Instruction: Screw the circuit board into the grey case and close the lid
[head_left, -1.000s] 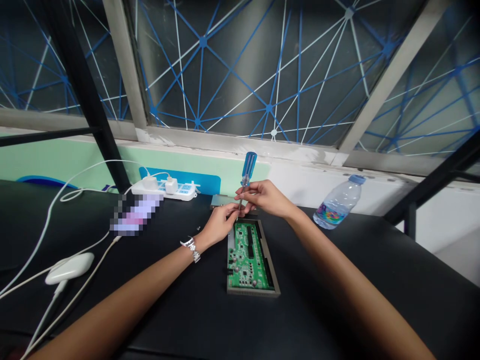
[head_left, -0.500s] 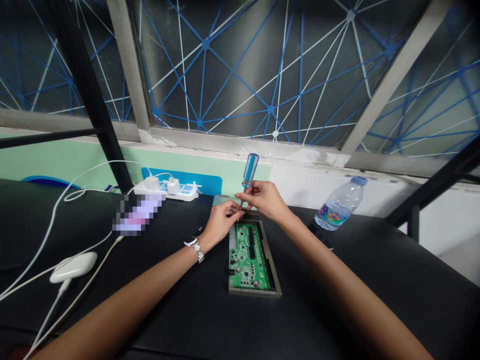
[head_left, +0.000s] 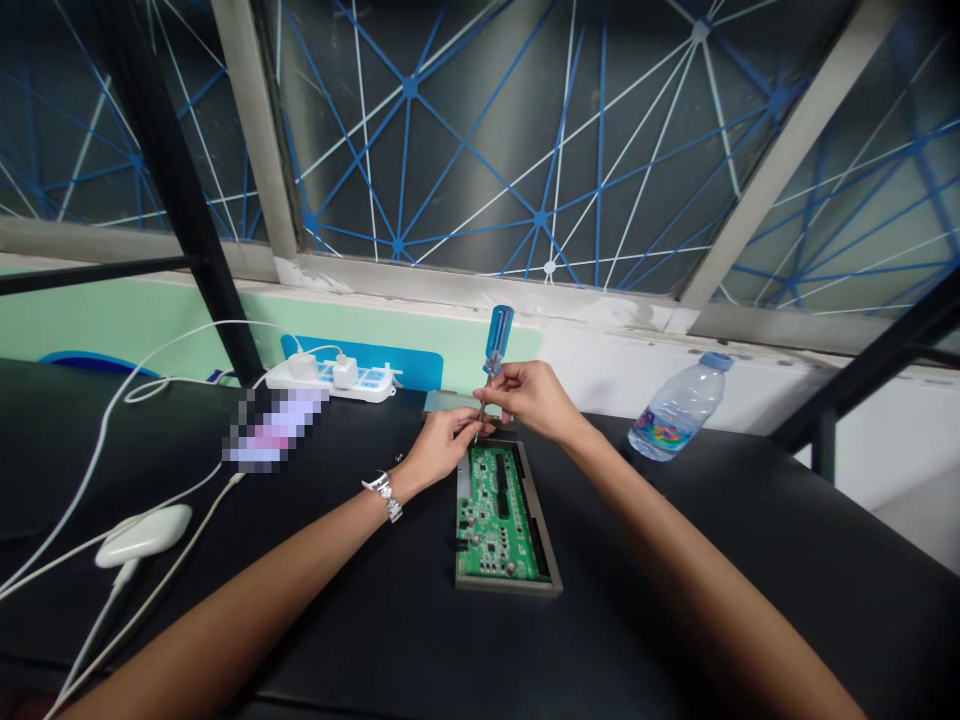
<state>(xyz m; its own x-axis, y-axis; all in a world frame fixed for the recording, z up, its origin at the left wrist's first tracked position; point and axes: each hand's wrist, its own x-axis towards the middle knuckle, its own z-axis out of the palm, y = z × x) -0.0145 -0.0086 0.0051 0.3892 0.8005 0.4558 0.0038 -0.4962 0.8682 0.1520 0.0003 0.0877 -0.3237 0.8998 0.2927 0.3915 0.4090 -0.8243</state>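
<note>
A green circuit board (head_left: 499,515) lies in a grey metal case (head_left: 553,560) on the black table. A screwdriver with a clear blue handle (head_left: 496,340) stands nearly upright over the board's far left corner. My right hand (head_left: 531,398) pinches its shaft just below the handle. My left hand (head_left: 441,446), with a silver watch on the wrist, has its fingers closed around the lower shaft near the tip. What lies under the tip is hidden by my fingers.
A grey metal plate (head_left: 450,401) lies just behind the case. A white power strip (head_left: 330,379) with chargers and white cables sits at the back left, a white oval device (head_left: 142,535) at the left. A water bottle (head_left: 679,407) lies at the right. A tiny screw (head_left: 398,457) rests left of my hand.
The hands and screwdriver stay at the board's far corner. The handle has tilted slightly back toward upright; otherwise only small shifts of the view.
</note>
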